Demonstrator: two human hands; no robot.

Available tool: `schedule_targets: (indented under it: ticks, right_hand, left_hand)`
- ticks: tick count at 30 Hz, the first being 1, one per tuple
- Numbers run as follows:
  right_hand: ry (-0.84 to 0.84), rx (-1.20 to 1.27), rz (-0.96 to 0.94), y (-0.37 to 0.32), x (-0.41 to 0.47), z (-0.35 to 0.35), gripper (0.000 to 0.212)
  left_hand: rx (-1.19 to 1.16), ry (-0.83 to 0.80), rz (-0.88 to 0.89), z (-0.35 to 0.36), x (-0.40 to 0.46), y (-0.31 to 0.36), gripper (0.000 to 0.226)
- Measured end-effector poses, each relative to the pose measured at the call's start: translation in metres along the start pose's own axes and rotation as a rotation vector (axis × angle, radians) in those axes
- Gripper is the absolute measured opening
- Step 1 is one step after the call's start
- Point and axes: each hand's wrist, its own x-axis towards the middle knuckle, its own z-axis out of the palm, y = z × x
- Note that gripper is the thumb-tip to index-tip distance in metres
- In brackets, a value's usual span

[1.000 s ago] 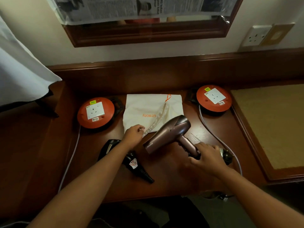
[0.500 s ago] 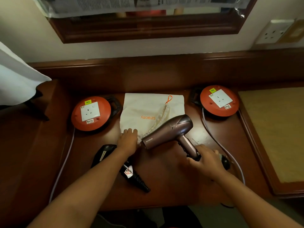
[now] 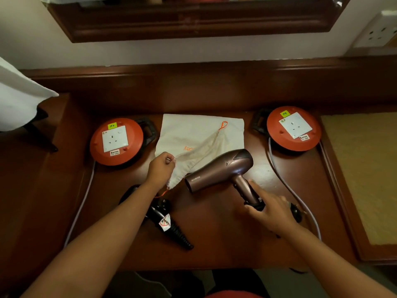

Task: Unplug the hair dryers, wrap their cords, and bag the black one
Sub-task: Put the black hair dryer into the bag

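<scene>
A bronze-brown hair dryer point(image 3: 219, 168) lies on the wooden desk point(image 3: 214, 244), nozzle pointing left. My right hand point(image 3: 268, 209) rests at the end of its handle, fingers loosely around it. A white cloth drawstring bag point(image 3: 199, 138) with orange lettering lies behind the dryer. My left hand point(image 3: 161, 166) pinches the bag's near corner and lifts it. The black hair dryer point(image 3: 165, 222), with a white tag and ribbed cord end, lies under my left forearm. A black plug point(image 3: 295, 211) sits just right of my right hand.
Two orange cord reels with white sockets stand at the left point(image 3: 116, 140) and the right point(image 3: 294, 127), each trailing a grey cable. A wall socket point(image 3: 380, 31) is at the upper right. A yellowish mat point(image 3: 363, 173) fills the inset at right. White cloth point(image 3: 19, 97) hangs at left.
My left hand has closed on the bag's near corner and pulled it up and toward me. My right hand has loosened on the brown dryer's handle. The camera has tilted down.
</scene>
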Motion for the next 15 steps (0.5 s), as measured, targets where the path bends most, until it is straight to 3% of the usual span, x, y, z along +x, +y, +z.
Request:
schedule_targets:
  ticks: [15]
  right_hand:
    - [-0.387,0.008,-0.318,-0.069,0.026,-0.046,0.072]
  left_hand:
    - [0.045,-0.082,0.282,-0.056,-0.036,0.017,0.006]
